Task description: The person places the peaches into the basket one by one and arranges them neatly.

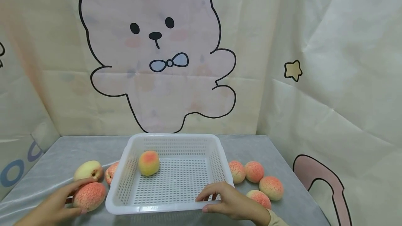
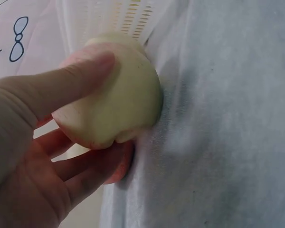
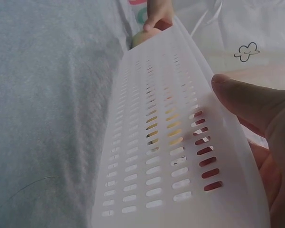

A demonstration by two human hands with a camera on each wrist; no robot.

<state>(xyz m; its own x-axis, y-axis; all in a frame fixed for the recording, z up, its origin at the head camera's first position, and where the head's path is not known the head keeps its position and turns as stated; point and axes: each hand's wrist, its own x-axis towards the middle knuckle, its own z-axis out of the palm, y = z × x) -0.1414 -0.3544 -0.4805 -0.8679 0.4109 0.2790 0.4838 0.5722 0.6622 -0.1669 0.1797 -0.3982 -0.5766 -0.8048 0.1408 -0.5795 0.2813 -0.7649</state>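
Gripping peach [image 1: 91, 197] left of basket [image 1: 177, 144] with left hand [image 1: 58, 202], near rim [image 1: 169, 208] with right hand [image 1: 236, 202]; seemingly early, with yellow peach [image 1: 149, 163] inside, loose peaches [image 1: 271, 188] outside.

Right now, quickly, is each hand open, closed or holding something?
Left hand: holding a round pink-and-cream peach.
Right hand: holding the white perforated plastic basket by its near rim.

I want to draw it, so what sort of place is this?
Maybe a little indoor booth: cartoon-printed sheets rise around a grey-covered table, which holds a white basket and peach-like fruit.
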